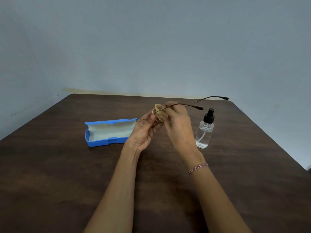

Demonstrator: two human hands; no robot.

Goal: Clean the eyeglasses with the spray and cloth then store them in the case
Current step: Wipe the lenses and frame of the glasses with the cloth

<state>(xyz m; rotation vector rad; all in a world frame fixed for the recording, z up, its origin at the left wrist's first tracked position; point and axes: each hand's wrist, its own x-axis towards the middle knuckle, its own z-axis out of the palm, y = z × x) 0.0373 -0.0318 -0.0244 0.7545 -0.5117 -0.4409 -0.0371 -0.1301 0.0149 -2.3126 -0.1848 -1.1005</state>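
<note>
The eyeglasses (193,106) are held above the middle of the table, their two thin brown arms pointing right. My left hand (145,130) pinches the frame at its left end. My right hand (176,125) presses a small yellow cloth (159,113) round a lens; the lenses are mostly hidden by the cloth and fingers. A clear spray bottle (204,132) with a black pump stands upright just right of my right hand. The blue eyeglass case (109,132) lies open to the left of my left hand, its pale lining showing.
The dark brown wooden table (67,182) ends at a grey wall behind and drops off at its right edge. A striped bracelet (198,168) circles my right wrist.
</note>
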